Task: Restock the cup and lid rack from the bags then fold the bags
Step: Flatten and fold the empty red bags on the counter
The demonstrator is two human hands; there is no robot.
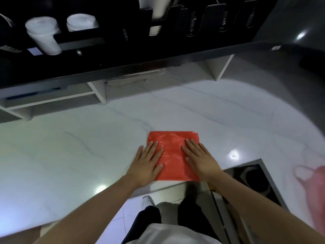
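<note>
Bag (173, 152) flat, long axis toward rack (105, 50).

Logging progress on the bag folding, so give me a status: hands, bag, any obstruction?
Left hand and right hand flat, pressing red bag. Bag folded square on counter near front edge. Nothing in the way.

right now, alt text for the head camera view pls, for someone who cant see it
Both hands, left hand and right hand, press flat on a folded red plastic bag near the front edge of a white marble counter. Above, a black rack holds white cup stacks.
</note>
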